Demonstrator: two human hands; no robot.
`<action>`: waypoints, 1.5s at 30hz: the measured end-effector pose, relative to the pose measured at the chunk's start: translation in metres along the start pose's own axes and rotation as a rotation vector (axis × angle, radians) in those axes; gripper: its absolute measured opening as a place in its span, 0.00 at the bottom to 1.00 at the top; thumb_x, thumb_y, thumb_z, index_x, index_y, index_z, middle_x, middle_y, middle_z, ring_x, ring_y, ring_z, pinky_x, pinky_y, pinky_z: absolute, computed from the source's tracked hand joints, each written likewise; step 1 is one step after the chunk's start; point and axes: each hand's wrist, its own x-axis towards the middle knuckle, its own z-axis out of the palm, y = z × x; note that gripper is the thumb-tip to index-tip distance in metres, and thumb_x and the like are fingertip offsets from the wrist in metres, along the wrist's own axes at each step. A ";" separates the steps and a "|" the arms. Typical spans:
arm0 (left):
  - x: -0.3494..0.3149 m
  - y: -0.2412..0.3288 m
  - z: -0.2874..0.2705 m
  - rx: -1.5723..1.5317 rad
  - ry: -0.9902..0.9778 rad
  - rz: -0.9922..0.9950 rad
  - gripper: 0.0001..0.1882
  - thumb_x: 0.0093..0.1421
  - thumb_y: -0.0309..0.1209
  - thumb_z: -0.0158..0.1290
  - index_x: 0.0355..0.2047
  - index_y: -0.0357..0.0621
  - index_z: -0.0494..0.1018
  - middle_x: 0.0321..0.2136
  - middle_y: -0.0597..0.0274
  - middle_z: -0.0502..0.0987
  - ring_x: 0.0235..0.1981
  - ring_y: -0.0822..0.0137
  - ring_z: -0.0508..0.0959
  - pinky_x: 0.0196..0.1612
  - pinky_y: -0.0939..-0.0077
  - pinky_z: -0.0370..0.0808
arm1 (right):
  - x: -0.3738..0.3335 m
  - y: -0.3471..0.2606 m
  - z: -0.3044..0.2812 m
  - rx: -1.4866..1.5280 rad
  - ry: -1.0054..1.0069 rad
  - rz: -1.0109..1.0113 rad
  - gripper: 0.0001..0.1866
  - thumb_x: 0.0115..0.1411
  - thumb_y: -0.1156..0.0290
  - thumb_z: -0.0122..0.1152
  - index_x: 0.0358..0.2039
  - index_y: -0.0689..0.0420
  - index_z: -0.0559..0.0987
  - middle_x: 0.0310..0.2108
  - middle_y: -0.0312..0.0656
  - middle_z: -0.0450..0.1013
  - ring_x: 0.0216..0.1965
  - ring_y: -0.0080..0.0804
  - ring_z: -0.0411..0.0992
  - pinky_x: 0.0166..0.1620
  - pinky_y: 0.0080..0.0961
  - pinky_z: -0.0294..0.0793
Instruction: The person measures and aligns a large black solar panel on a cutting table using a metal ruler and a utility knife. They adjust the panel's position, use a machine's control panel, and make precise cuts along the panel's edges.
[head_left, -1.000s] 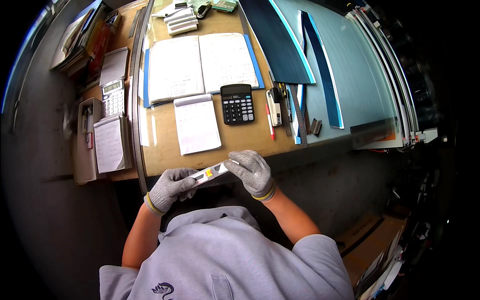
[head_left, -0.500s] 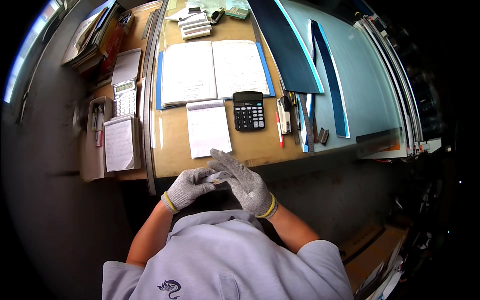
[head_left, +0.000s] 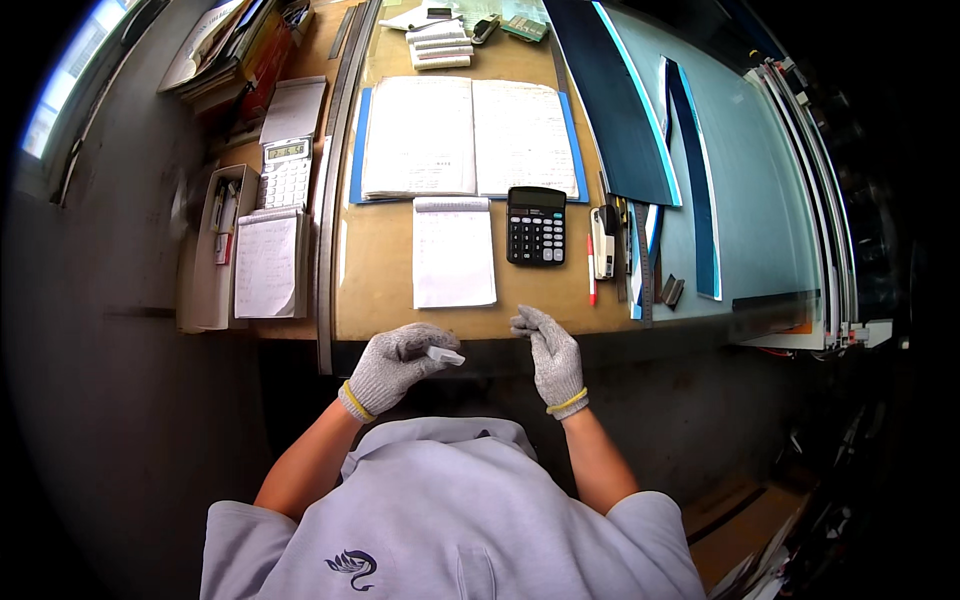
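My left hand, in a grey knit glove with a yellow cuff, is closed on a small flat white block whose end sticks out past the fingers; its kind I cannot make out. My right hand, gloved alike, is apart from it with the fingers stretched out and nothing in them. Both hands are in front of the desk's near edge. Just beyond them lies a white notepad with writing on it, and right of that a black calculator.
Behind the notepad an open ledger rests on a blue folder. A red-and-white pen and a stapler lie right of the calculator. At left are a white calculator and a pen box. Dark blue strips lie on the glass at right.
My right hand has come away from the white block and moved right. My left hand still holds the block, now turned differently. The whole desk has shifted to the right in view.
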 end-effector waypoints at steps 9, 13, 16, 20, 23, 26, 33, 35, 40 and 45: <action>-0.012 -0.013 -0.006 0.009 -0.024 0.064 0.12 0.58 0.21 0.60 0.44 0.37 0.80 0.43 0.59 0.81 0.47 0.69 0.80 0.54 0.74 0.75 | -0.008 0.002 0.006 -0.039 -0.045 0.044 0.19 0.65 0.85 0.43 0.55 0.67 0.75 0.43 0.48 0.78 0.44 0.33 0.79 0.53 0.28 0.76; -0.003 -0.024 -0.008 0.073 -0.064 -0.004 0.11 0.59 0.23 0.61 0.43 0.36 0.80 0.45 0.58 0.81 0.47 0.70 0.80 0.54 0.73 0.76 | 0.002 0.001 0.007 -0.018 -0.043 0.057 0.18 0.65 0.85 0.44 0.54 0.69 0.76 0.43 0.49 0.79 0.45 0.34 0.79 0.53 0.29 0.76; -0.007 -0.019 -0.007 0.001 -0.062 0.029 0.14 0.57 0.20 0.61 0.45 0.36 0.79 0.47 0.56 0.80 0.48 0.67 0.79 0.54 0.72 0.76 | 0.000 -0.007 0.008 -0.042 -0.068 0.059 0.19 0.65 0.85 0.45 0.54 0.69 0.76 0.44 0.49 0.79 0.45 0.33 0.79 0.53 0.28 0.76; -0.005 -0.020 -0.004 -0.014 -0.085 0.047 0.16 0.55 0.16 0.58 0.45 0.36 0.79 0.47 0.54 0.80 0.50 0.65 0.79 0.56 0.71 0.75 | 0.001 -0.006 0.011 -0.012 -0.061 0.045 0.18 0.65 0.85 0.45 0.54 0.69 0.76 0.44 0.48 0.79 0.45 0.33 0.79 0.53 0.29 0.76; -0.004 -0.021 -0.003 0.049 -0.099 0.078 0.16 0.56 0.16 0.58 0.45 0.37 0.79 0.47 0.54 0.80 0.50 0.66 0.79 0.56 0.72 0.75 | 0.001 -0.012 0.011 0.004 -0.078 0.047 0.17 0.66 0.84 0.46 0.54 0.69 0.75 0.44 0.49 0.79 0.45 0.34 0.79 0.53 0.29 0.77; -0.004 -0.017 0.001 0.137 -0.070 -0.078 0.15 0.58 0.19 0.58 0.46 0.37 0.79 0.43 0.56 0.81 0.45 0.68 0.80 0.52 0.73 0.77 | -0.001 -0.012 0.011 0.117 -0.060 0.121 0.16 0.68 0.82 0.47 0.54 0.69 0.75 0.43 0.49 0.79 0.45 0.34 0.79 0.52 0.28 0.78; 0.033 0.001 0.036 0.658 -0.145 -0.285 0.18 0.65 0.32 0.55 0.53 0.39 0.76 0.33 0.58 0.83 0.32 0.75 0.80 0.36 0.77 0.77 | 0.002 0.010 0.001 0.505 0.109 0.590 0.15 0.71 0.69 0.48 0.51 0.63 0.76 0.40 0.48 0.79 0.35 0.32 0.81 0.36 0.27 0.82; 0.040 -0.003 0.042 0.751 -0.135 -0.181 0.18 0.65 0.35 0.55 0.53 0.39 0.76 0.33 0.52 0.83 0.34 0.68 0.82 0.40 0.72 0.78 | 0.000 0.012 -0.008 0.509 0.151 0.617 0.15 0.71 0.69 0.49 0.50 0.64 0.77 0.39 0.47 0.79 0.33 0.33 0.81 0.34 0.26 0.82; 0.049 -0.015 0.041 0.727 -0.119 -0.080 0.18 0.64 0.36 0.56 0.49 0.36 0.77 0.36 0.46 0.83 0.37 0.56 0.83 0.45 0.66 0.78 | -0.006 0.014 -0.024 0.486 0.153 0.570 0.14 0.69 0.70 0.52 0.47 0.65 0.78 0.38 0.47 0.79 0.33 0.32 0.80 0.34 0.26 0.82; 0.050 -0.022 0.040 0.487 -0.152 -0.115 0.18 0.65 0.34 0.56 0.48 0.31 0.75 0.37 0.50 0.82 0.38 0.68 0.81 0.46 0.72 0.77 | -0.011 0.000 -0.025 0.310 0.147 0.394 0.10 0.65 0.76 0.57 0.45 0.66 0.79 0.37 0.44 0.79 0.33 0.28 0.80 0.36 0.22 0.81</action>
